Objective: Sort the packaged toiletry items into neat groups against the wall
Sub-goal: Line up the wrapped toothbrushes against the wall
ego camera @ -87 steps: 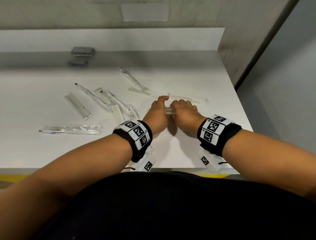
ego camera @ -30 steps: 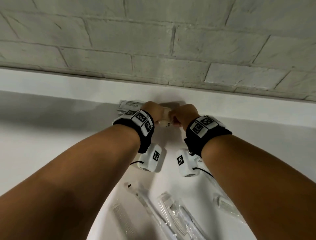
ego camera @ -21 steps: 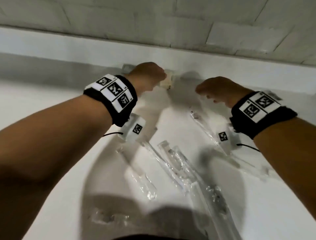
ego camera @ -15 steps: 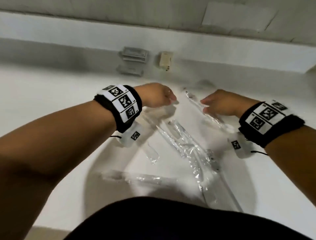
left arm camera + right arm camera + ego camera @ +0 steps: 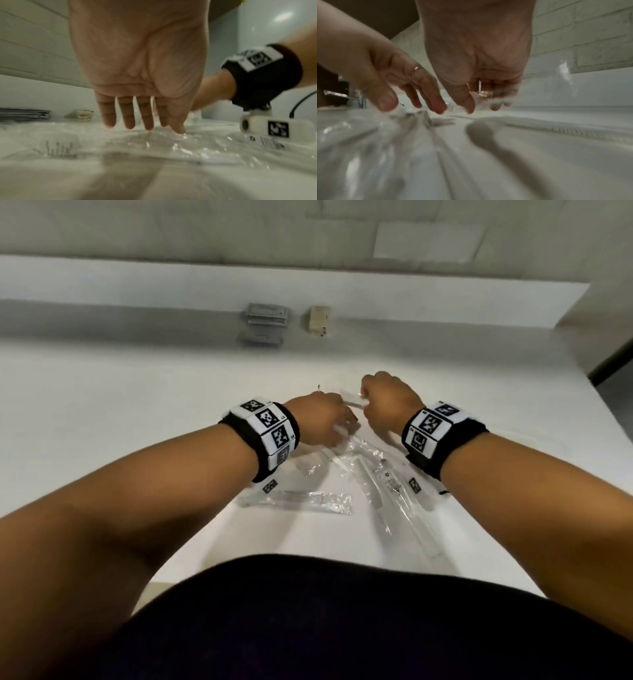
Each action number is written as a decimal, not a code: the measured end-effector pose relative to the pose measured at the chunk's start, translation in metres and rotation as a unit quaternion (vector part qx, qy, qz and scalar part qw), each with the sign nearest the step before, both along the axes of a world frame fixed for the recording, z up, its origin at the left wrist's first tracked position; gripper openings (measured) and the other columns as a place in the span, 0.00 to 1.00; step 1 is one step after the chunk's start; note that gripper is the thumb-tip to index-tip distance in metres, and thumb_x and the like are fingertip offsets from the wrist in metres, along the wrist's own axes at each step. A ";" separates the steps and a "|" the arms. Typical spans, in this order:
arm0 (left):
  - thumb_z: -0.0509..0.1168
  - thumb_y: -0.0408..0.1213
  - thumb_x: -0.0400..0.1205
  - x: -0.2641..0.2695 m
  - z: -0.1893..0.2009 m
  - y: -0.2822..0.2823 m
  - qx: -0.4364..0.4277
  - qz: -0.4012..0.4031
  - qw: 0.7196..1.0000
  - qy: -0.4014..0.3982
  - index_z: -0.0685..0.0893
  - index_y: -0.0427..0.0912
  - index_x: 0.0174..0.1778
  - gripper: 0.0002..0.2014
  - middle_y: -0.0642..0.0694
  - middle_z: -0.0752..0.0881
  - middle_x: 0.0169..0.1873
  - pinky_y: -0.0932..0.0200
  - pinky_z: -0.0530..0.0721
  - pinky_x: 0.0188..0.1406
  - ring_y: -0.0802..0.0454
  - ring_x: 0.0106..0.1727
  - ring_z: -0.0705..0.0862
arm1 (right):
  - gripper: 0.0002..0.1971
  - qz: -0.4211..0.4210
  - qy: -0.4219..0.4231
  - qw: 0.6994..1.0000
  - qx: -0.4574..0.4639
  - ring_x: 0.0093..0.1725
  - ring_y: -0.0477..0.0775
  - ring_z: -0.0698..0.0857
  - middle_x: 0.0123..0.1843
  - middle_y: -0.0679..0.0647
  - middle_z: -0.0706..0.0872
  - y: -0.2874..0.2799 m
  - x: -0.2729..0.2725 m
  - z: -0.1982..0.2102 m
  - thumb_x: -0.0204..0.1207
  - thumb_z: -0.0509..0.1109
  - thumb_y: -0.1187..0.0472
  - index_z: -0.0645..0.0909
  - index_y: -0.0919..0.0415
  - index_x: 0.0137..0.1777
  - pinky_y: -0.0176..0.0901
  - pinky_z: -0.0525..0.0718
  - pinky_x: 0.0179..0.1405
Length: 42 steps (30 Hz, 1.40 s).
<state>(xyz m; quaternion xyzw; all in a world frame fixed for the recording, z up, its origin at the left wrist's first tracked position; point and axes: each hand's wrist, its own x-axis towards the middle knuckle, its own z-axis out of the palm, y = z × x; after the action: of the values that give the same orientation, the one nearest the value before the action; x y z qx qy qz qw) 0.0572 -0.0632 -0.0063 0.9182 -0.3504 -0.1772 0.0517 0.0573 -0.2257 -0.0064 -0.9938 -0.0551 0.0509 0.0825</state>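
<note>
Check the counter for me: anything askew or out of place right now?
Yes. The clear-wrapped packets lie crisscrossed mid-counter, one crosswise and apart, none against the wall. The grey packets and the beige packet already sit at the back. Left hand and right hand are at the pile. No damage visible.

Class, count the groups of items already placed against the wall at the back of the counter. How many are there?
2. A grey packet stack sits on the left, and a small cream box just to its right. Another grey packet lies in front of the stack.
</note>
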 end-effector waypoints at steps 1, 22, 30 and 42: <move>0.65 0.44 0.77 -0.005 -0.001 -0.005 0.003 -0.012 1.000 -0.009 0.84 0.52 0.62 0.17 0.49 0.83 0.57 0.50 0.79 0.60 0.46 0.60 0.80 | 0.14 -0.018 -0.018 0.999 0.022 0.55 0.65 0.81 0.58 0.62 0.79 0.000 -0.002 0.007 0.73 0.64 0.68 0.77 0.62 0.59 0.50 0.81 0.51; 0.69 0.49 0.76 -0.016 -0.003 0.051 0.062 0.053 0.997 -0.017 0.80 0.48 0.61 0.20 0.46 0.75 0.55 0.54 0.77 0.51 0.44 0.55 0.80 | 0.14 -0.011 0.300 0.942 -0.150 0.33 0.53 0.83 0.35 0.53 0.87 -0.020 -0.091 0.005 0.62 0.77 0.53 0.86 0.62 0.43 0.37 0.75 0.30; 0.63 0.47 0.78 -0.014 0.009 0.071 -0.032 0.114 0.979 -0.165 0.84 0.44 0.48 0.11 0.46 0.87 0.47 0.52 0.72 0.55 0.41 0.55 0.79 | 0.14 0.133 0.266 0.955 0.000 0.36 0.50 0.81 0.42 0.49 0.85 0.012 -0.110 0.061 0.73 0.68 0.65 0.72 0.47 0.52 0.44 0.76 0.33; 0.66 0.47 0.79 -0.007 0.026 0.076 -0.141 0.304 0.942 -0.024 0.79 0.40 0.46 0.13 0.47 0.82 0.38 0.59 0.70 0.27 0.50 0.34 0.78 | 0.16 0.297 0.127 0.943 -0.087 0.54 0.58 0.81 0.57 0.54 0.79 0.087 -0.100 0.001 0.79 0.64 0.47 0.77 0.55 0.60 0.45 0.74 0.43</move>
<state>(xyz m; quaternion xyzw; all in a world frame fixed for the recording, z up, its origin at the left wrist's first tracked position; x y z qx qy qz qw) 0.0502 0.0130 0.0194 0.9685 -0.0766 -0.0796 0.2232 -0.0432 -0.1389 -0.0057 -0.9211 -0.3318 0.2031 -0.0165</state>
